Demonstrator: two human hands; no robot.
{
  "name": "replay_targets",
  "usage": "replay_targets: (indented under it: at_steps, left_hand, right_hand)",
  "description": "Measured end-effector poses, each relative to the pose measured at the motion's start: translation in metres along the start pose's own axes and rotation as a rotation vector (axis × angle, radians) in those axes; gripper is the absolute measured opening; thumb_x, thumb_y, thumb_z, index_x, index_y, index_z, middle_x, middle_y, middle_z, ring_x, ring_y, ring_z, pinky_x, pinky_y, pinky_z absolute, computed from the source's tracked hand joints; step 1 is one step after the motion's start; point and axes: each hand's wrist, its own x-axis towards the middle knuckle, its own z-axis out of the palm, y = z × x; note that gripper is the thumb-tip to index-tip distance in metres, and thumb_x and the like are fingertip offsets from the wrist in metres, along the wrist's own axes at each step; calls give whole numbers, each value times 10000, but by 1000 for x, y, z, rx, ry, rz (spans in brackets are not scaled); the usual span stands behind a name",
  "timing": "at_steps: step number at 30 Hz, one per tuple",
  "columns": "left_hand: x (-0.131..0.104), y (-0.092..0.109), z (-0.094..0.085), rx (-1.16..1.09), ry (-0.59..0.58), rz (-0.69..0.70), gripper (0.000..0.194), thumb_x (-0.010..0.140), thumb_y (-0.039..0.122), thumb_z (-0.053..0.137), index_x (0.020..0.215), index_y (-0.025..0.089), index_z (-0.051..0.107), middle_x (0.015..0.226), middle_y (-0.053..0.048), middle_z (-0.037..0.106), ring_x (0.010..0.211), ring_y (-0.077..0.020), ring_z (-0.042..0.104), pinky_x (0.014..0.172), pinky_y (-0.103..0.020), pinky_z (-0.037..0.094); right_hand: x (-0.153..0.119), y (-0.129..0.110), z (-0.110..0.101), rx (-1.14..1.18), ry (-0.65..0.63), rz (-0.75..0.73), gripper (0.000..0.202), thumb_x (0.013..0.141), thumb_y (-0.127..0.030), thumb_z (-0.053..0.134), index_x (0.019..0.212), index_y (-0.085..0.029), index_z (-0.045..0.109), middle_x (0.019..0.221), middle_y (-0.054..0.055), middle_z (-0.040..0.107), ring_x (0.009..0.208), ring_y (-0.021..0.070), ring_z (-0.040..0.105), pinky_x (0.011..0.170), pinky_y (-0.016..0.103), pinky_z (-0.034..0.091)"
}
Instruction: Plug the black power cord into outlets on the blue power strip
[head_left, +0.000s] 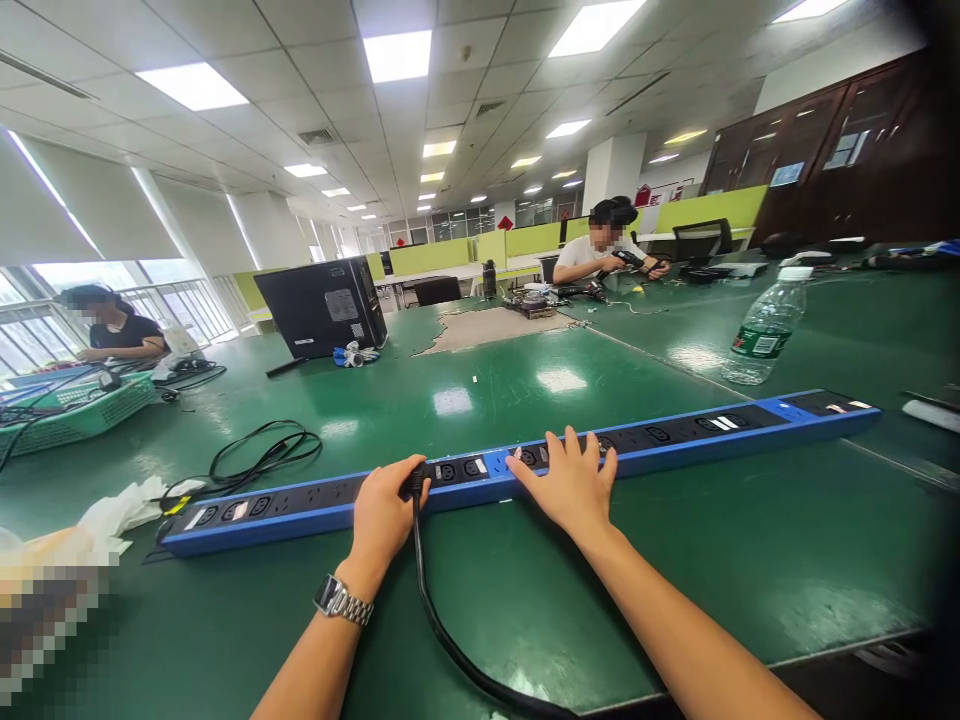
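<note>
A long blue power strip (645,450) with black sockets lies slantwise across the green table. My left hand (385,500), with a metal watch on its wrist, is closed around the plug of a thick black power cable (427,600) at a socket left of the strip's middle. How deep the plug sits is hidden by my fingers. From there the cable runs down over the table's near edge. My right hand (571,478) rests spread on top of the strip, right of its middle, with nothing in its grasp.
A clear water bottle (769,330) stands behind the strip's right end. Coiled black cord (262,455) and crumpled white plastic (124,510) lie left. Farther back are a green basket (97,410), a black computer case (319,310) and two people seated at work.
</note>
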Motion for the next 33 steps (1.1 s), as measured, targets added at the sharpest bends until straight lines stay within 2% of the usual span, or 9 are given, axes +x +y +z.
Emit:
replay_targets:
  at_steps: [6, 9, 12, 13, 15, 17, 22, 25, 33]
  left_hand:
    - [-4, -4, 2, -72, 34, -25, 300, 859, 329, 638, 1135, 234, 703, 1057, -54, 762, 984, -248, 686, 1038, -470, 453]
    - [-3, 0, -1, -182, 143, -93, 308, 860, 377, 640, 1112, 213, 703, 952, -44, 764, 862, -219, 698, 884, -374, 537]
    - [1, 16, 2, -288, 274, -129, 334, 880, 405, 623, 1127, 187, 676, 945, -44, 756, 800, -187, 699, 778, -292, 548]
    - [3, 24, 6, -299, 245, -104, 314, 881, 387, 627, 1122, 191, 677, 962, -42, 757, 814, -183, 701, 788, -283, 545]
    - [7, 43, 19, -323, 102, -17, 264, 864, 320, 652, 1097, 201, 690, 970, -40, 763, 839, -185, 707, 806, -278, 544]
    - [11, 62, 34, -318, 10, -6, 261, 863, 269, 658, 1116, 212, 686, 995, -46, 766, 860, -191, 706, 802, -285, 545]
    - [24, 98, 61, -259, -78, -20, 266, 877, 250, 656, 1140, 222, 683, 996, -49, 769, 880, -211, 698, 832, -330, 533]
    - [28, 106, 64, -224, -103, -28, 284, 877, 224, 652, 1160, 232, 678, 1021, -54, 766, 900, -211, 697, 843, -328, 527]
    - [25, 102, 58, -158, -136, 58, 302, 894, 256, 626, 1193, 224, 658, 1031, -80, 756, 912, -226, 690, 830, -332, 519]
  right_hand:
    - [1, 2, 2, 8, 29, -9, 888, 838, -766, 358, 1446, -132, 491, 1570, 155, 361, 1464, 395, 192, 1173, 587, 49]
    - [2, 2, 1, 15, 21, -3, 881, 838, -759, 372, 1451, -136, 486, 1571, 140, 364, 1466, 395, 186, 1175, 588, 46]
    - [2, 1, 1, 19, 11, 5, 874, 836, -752, 389, 1448, -137, 491, 1572, 139, 365, 1466, 395, 184, 1174, 586, 43]
    - [1, 1, 1, 20, 15, 2, 872, 836, -751, 392, 1446, -135, 494, 1569, 142, 367, 1464, 397, 187, 1172, 588, 44]
    - [1, 1, 2, 21, 38, -7, 867, 842, -749, 387, 1437, -129, 503, 1558, 155, 381, 1457, 402, 199, 1165, 592, 52]
    - [0, 3, 2, 23, 70, -20, 837, 857, -738, 377, 1419, -135, 524, 1539, 157, 410, 1447, 398, 221, 1159, 592, 70]
    - [1, 12, 2, 53, 115, -67, 647, 914, -647, 374, 1348, -227, 607, 1488, 94, 497, 1414, 361, 296, 1142, 573, 150]
    - [2, 14, 2, 56, 124, -63, 607, 926, -612, 386, 1345, -235, 611, 1479, 85, 511, 1409, 355, 305, 1138, 568, 164]
    - [0, 14, 1, 68, 111, -69, 633, 929, -616, 377, 1374, -218, 585, 1505, 82, 480, 1424, 359, 283, 1154, 563, 126]
